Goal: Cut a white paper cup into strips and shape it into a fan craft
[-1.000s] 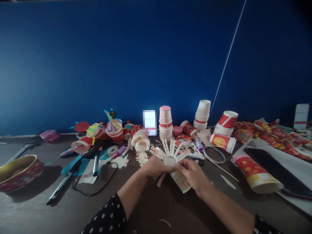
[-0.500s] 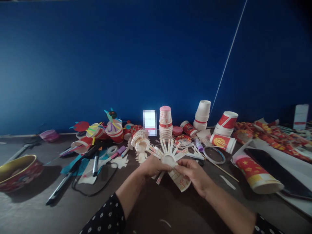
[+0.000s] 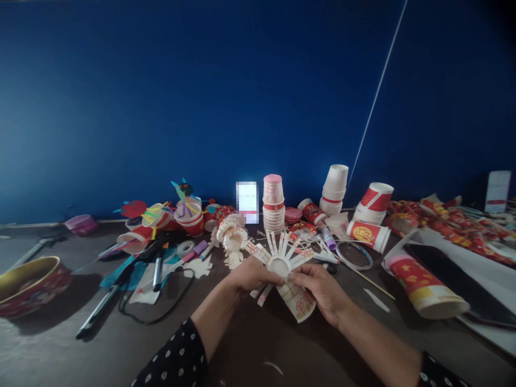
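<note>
A paper cup (image 3: 279, 265) is cut down its wall into strips that fan out round its white base. Several narrow strips point away from me, and one wide uncut-looking flap hangs toward me. My left hand (image 3: 255, 277) is closed on its left side, thumb near the base. My right hand (image 3: 316, 287) pinches the right edge beside the wide flap. Both thumbs almost meet just below the base. The fingers under the cup are hidden.
Beyond my hands stand a stack of cups (image 3: 274, 207) and white cups (image 3: 335, 188). A patterned cup (image 3: 425, 287) lies right beside a dark phone (image 3: 463, 285). At left are a marker (image 3: 158, 271), a black-and-silver pen-like tool (image 3: 99, 314) and a bowl (image 3: 38, 293).
The wide flap has dropped slightly toward me and shows more of its printed face. Both hands keep their hold in nearly the same place.
</note>
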Demonstrator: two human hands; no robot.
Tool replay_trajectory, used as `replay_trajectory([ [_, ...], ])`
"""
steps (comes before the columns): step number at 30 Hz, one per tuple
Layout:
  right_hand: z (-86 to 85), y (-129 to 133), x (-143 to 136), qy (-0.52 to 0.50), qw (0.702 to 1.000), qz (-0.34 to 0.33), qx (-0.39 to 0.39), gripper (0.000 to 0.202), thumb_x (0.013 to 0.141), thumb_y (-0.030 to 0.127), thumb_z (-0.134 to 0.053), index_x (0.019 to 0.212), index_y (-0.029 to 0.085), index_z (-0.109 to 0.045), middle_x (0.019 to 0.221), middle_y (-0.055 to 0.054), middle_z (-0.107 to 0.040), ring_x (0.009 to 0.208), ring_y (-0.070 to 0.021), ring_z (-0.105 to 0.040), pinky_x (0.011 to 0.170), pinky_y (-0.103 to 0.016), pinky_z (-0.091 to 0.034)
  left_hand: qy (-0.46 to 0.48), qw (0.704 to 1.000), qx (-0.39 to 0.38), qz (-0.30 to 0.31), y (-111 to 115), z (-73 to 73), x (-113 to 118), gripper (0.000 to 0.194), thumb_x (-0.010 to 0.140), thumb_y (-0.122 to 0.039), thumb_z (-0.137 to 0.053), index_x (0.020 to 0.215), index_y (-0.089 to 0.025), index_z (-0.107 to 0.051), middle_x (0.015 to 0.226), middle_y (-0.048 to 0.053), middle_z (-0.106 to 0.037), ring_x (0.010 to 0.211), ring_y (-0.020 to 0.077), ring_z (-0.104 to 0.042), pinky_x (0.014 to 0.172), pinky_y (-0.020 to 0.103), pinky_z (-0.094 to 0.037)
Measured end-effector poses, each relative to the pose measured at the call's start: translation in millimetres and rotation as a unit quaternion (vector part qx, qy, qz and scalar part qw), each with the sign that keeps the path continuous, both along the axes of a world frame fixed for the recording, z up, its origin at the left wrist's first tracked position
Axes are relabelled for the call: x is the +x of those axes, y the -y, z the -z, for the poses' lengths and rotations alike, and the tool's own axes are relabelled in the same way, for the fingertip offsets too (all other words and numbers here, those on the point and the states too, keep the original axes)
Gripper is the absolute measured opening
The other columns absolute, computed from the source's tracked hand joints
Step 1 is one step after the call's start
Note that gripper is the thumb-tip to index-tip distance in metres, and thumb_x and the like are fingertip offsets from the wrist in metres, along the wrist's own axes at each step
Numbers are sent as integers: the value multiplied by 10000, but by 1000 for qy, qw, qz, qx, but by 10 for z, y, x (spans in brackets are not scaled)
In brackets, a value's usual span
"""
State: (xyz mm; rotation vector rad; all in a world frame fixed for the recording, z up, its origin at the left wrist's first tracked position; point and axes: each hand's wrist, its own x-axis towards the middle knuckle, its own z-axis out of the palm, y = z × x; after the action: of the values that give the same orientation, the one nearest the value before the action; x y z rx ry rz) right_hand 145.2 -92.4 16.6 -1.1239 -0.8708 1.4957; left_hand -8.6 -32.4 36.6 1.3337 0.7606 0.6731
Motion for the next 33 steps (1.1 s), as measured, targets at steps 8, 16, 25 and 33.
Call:
replay_trajectory([
  [8, 69, -3, -62, -1, 999, 37, -5, 173, 525, 266, -716, 539, 153, -585, 477, 24, -588, 472, -131, -520, 519, -262, -381, 17, 1000, -14, 3, 51, 4, 45, 339, 420, -1, -673, 734, -131, -659, 726, -8, -660, 732, 160, -579, 717, 264, -460],
  [16, 34, 4, -33, -4, 1000, 4, -12, 266, 513, 340, -771, 598, 136, -623, 534, -5, -622, 505, -134, -539, 539, -266, -392, 10, 1000, -10, 1, 3, 21, 7, 333, 442, -46, -710, 764, -118, -672, 760, 22, -680, 723, 171, -592, 708, 285, -467],
  [25, 131, -57, 15, -8, 1000, 20, -5, 245, 556, 344, -756, 611, 152, -614, 520, 31, -598, 491, -108, -519, 529, -244, -373, -18, 999, -2, 44, -25, -58, -44, 196, 508, -192, -755, 668, -123, -666, 615, 8, -646, 663, 148, -581, 625, 227, -440],
  [33, 21, -19, 14, -10, 1000, -16, -18, 291, 503, 344, -797, 598, 137, -616, 543, 9, -623, 508, -109, -535, 547, -242, -388, -31, 998, -1, 45, -9, -90, -25, 193, 481, -186, -751, 641, -125, -662, 606, -19, -633, 580, 112, -531, 599, 221, -435],
])
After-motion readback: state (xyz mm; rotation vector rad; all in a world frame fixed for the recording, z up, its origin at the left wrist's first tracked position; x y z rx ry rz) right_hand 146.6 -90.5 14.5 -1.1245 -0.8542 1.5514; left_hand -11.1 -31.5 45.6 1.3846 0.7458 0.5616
